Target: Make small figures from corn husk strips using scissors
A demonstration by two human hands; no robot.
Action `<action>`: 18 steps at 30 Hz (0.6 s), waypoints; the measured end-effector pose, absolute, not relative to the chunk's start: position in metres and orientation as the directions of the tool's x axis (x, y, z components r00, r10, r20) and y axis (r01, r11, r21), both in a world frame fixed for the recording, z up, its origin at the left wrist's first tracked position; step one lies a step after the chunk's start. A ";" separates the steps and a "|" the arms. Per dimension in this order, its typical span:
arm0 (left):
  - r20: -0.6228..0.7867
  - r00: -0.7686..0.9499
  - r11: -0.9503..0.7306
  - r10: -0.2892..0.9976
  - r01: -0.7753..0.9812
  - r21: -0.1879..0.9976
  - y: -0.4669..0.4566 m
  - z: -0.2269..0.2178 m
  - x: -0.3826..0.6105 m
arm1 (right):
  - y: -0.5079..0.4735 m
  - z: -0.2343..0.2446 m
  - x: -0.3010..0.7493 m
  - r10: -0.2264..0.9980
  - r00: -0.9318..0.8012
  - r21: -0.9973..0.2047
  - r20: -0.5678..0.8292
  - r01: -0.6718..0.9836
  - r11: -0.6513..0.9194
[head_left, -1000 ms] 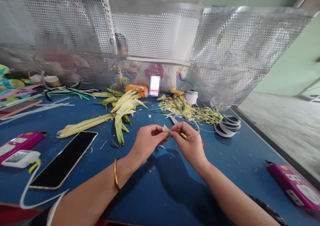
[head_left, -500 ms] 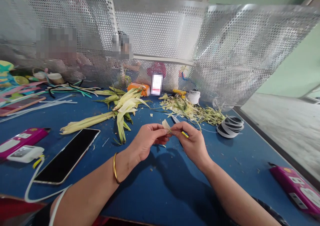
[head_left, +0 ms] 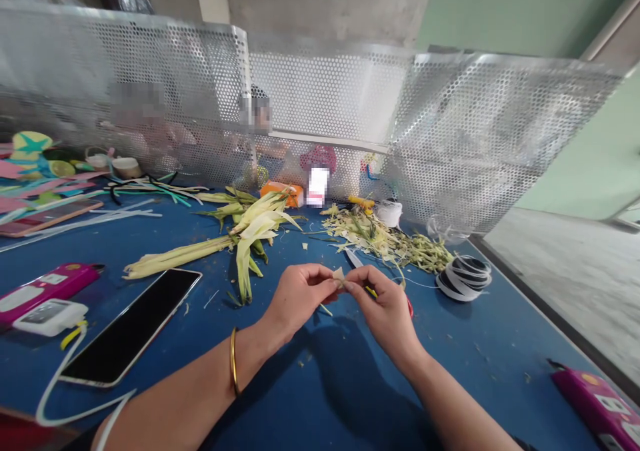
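Observation:
My left hand (head_left: pixel 295 298) and my right hand (head_left: pixel 383 304) meet above the blue table (head_left: pixel 325 384), both pinching a small pale piece of corn husk (head_left: pixel 339 276) between fingertips. A thin yellow stem (head_left: pixel 371 292) pokes out under my right fingers. A gold bangle (head_left: pixel 233 361) circles my left wrist. Long corn husk leaves (head_left: pixel 235 234) lie on the table beyond my left hand. Scissors (head_left: pixel 356 259) lie just behind my right hand, mostly hidden.
A black phone (head_left: pixel 130 328) lies at the left, beside a white device (head_left: pixel 47 316) with a cable and a pink device (head_left: pixel 47 283). Husk scraps (head_left: pixel 390 238) and tape rolls (head_left: pixel 463 276) sit to the right. A perforated metal screen (head_left: pixel 320 118) walls the back; people sit behind it.
The view has tilted so everything sits lower in frame. My fingers have closed further over the husk piece, so less of it shows between the two hands.

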State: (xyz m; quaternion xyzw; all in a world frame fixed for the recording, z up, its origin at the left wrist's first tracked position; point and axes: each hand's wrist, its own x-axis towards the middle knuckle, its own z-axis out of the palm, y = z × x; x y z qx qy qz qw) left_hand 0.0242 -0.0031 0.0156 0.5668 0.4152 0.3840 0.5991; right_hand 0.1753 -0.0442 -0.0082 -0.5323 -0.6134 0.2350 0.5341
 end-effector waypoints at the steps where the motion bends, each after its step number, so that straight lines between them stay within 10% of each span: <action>1: -0.052 0.361 0.044 0.931 0.028 0.999 -0.003 0.015 0.024 | -0.044 -0.009 0.176 0.906 0.142 -0.863 0.399 0.392 0.318; 18: 0.001 0.425 -0.037 0.905 0.075 0.997 -0.003 0.010 0.022 | -0.040 -0.010 0.177 0.924 0.200 -0.925 0.326 0.269 0.269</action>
